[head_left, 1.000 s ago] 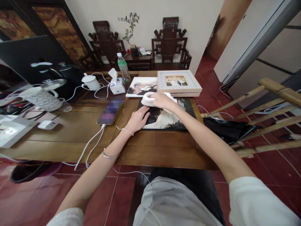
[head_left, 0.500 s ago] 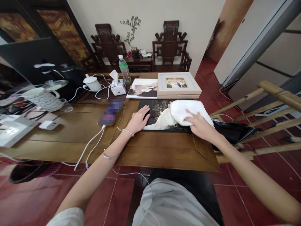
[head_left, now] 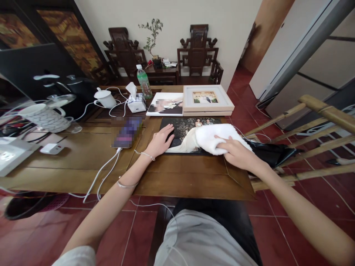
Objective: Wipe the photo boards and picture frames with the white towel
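A dark photo print (head_left: 185,130) lies flat on the wooden table (head_left: 180,177) in front of me. My left hand (head_left: 160,140) rests flat on its left edge with the fingers spread. My right hand (head_left: 235,153) presses a folded white cloth (head_left: 215,136) onto the print's right half, fingers closed over the cloth's near edge. Beyond the print are a second photo print (head_left: 165,103) and a white framed picture (head_left: 206,99), side by side.
A phone (head_left: 127,131) with a white cable lies left of my left hand. Farther back stand a tissue box (head_left: 135,101), a green bottle (head_left: 143,81), a white teapot (head_left: 104,99) and a patterned cup (head_left: 44,116). A bamboo chair (head_left: 310,144) with a black bag (head_left: 273,153) stands on the right.
My right hand swept the white cloth from the print's far left across to its right side, then drew it slightly nearer. The left hand stayed on the print's left edge.
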A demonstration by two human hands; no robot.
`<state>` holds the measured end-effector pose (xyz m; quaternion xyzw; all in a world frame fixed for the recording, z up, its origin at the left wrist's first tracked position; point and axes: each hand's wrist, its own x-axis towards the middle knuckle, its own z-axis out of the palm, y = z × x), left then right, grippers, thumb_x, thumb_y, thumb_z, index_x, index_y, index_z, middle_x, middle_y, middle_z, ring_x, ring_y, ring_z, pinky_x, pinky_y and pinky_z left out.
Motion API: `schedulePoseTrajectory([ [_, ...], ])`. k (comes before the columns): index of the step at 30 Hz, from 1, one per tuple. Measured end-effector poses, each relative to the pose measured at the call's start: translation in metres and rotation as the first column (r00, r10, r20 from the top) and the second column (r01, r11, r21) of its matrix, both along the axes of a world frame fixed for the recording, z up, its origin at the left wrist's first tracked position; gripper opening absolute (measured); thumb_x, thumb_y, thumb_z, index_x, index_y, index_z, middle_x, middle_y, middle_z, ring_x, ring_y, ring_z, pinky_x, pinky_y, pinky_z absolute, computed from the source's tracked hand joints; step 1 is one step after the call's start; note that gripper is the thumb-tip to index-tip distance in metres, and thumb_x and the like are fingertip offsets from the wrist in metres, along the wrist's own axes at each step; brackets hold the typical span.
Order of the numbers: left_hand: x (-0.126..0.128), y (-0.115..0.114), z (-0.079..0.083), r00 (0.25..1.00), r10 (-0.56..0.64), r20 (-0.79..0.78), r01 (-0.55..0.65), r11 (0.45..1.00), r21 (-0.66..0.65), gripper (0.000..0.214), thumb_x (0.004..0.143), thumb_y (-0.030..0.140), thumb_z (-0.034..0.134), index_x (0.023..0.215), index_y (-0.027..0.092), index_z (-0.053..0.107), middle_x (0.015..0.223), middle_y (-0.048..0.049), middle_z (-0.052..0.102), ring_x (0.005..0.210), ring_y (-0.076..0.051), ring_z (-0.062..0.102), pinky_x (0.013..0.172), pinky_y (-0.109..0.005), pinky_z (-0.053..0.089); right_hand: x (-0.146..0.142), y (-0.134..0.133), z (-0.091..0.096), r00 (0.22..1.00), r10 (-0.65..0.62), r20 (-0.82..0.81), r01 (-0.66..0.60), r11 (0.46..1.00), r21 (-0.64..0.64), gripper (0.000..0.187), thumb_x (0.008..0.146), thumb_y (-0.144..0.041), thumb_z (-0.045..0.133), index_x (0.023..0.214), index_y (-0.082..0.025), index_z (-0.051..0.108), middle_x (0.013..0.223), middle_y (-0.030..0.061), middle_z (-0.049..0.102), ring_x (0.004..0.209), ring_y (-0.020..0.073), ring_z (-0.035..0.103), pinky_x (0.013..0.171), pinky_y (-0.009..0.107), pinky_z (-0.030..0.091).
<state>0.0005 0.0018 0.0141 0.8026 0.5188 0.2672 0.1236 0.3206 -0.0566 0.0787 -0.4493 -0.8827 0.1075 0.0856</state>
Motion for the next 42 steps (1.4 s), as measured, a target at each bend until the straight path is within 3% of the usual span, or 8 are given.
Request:
schedulePoseTrajectory([
  [3, -0.001, 0.0, 0.001, 1.0, 0.001, -0.003, -0.001, 1.0, -0.006, 0.046, 0.098, 0.035, 0.041, 0.137, 0.016, 0.055, 0.151, -0.0138, 0.047, 0.145, -0.025, 0.038, 0.118, -0.052, 0.032, -0.003, 0.032, 0.004, 1.0, 0.005, -0.023, -0.005, 1.0, 0.025, 0.059, 0.067, -0.001, 0.04, 0.11, -0.022, 0.074, 0.119, 0.0068, 0.073, 0.115, 0.0267, 0.064, 0.103, 0.042, 0.044],
  [6, 0.0, 0.0, 0.001, 1.0, 0.002, -0.002, -0.002, 1.0, -0.007, 0.046, 0.098, 0.036, 0.041, 0.137, 0.015, 0.055, 0.151, -0.014, 0.047, 0.145, -0.025, 0.038, 0.118, -0.051, 0.032, -0.003, 0.061, 0.007, 0.999, -0.014, -0.04, 0.014, 1.0, 0.009, 0.058, 0.068, -0.004, 0.04, 0.114, -0.019, 0.073, 0.12, 0.0066, 0.072, 0.112, 0.0254, 0.065, 0.098, 0.034, 0.045],
  [13, -0.001, 0.002, 0.001, 1.0, -0.014, -0.018, 0.014, 1.0, 0.003, 0.049, 0.097, 0.036, 0.042, 0.137, 0.011, 0.054, 0.151, -0.0167, 0.047, 0.145, -0.026, 0.038, 0.117, -0.052, 0.033, -0.007, 0.106, 0.02, 0.998, -0.055, -0.015, 0.054, 0.997, -0.053, 0.063, 0.066, -0.003, 0.042, 0.118, -0.02, 0.072, 0.127, 0.006, 0.069, 0.119, 0.0274, 0.06, 0.1, 0.035, 0.043],
  [22, -0.007, 0.007, -0.001, 0.998, -0.052, -0.021, 0.051, 0.999, -0.016, 0.05, 0.097, 0.037, 0.042, 0.139, 0.012, 0.053, 0.152, -0.0165, 0.045, 0.145, -0.027, 0.037, 0.118, -0.052, 0.032, -0.012, 0.117, 0.021, 0.993, -0.115, -0.029, 0.114, 0.993, -0.04, 0.06, 0.066, -0.006, 0.045, 0.116, -0.022, 0.074, 0.125, 0.0049, 0.07, 0.118, 0.0297, 0.06, 0.099, 0.038, 0.045],
  [26, -0.005, 0.004, 0.0, 0.999, -0.031, -0.017, 0.031, 0.999, -0.02, 0.049, 0.097, 0.037, 0.042, 0.14, 0.014, 0.052, 0.153, -0.0157, 0.044, 0.146, -0.026, 0.036, 0.117, -0.053, 0.032, -0.012, 0.102, 0.017, 0.996, -0.09, -0.025, 0.089, 0.996, -0.029, 0.062, 0.066, -0.004, 0.043, 0.117, -0.022, 0.073, 0.122, 0.0056, 0.072, 0.114, 0.0288, 0.063, 0.098, 0.037, 0.046],
  [31, -0.003, 0.002, 0.0, 0.999, -0.021, -0.031, 0.021, 1.0, -0.007, 0.049, 0.098, 0.036, 0.041, 0.139, 0.014, 0.053, 0.153, -0.0152, 0.044, 0.146, -0.025, 0.036, 0.118, -0.051, 0.032, -0.01, 0.047, 0.011, 1.0, -0.018, 0.013, 0.018, 1.0, -0.001, 0.061, 0.068, -0.001, 0.039, 0.114, -0.022, 0.073, 0.122, 0.0066, 0.071, 0.112, 0.026, 0.065, 0.1, 0.038, 0.045],
  [37, -0.005, 0.004, -0.001, 0.998, -0.039, -0.055, 0.039, 0.999, 0.003, 0.048, 0.097, 0.035, 0.041, 0.139, 0.015, 0.053, 0.153, -0.0141, 0.044, 0.145, -0.026, 0.037, 0.117, -0.052, 0.033, 0.002, -0.033, 0.001, 0.999, 0.033, 0.02, -0.031, 0.998, -0.059, 0.064, 0.066, 0.002, 0.038, 0.112, -0.027, 0.071, 0.137, 0.0064, 0.062, 0.144, 0.0246, 0.037, 0.118, 0.057, 0.026],
  [42, -0.006, 0.005, -0.002, 0.997, -0.045, -0.069, 0.045, 0.999, 0.012, 0.05, 0.097, 0.035, 0.04, 0.14, 0.013, 0.052, 0.154, -0.0148, 0.044, 0.145, -0.027, 0.037, 0.117, -0.052, 0.034, 0.003, -0.052, 0.002, 0.999, 0.034, 0.008, -0.033, 0.993, -0.11, 0.069, 0.064, 0.003, 0.039, 0.113, -0.034, 0.071, 0.138, 0.0021, 0.061, 0.142, 0.0229, 0.039, 0.119, 0.055, 0.026],
])
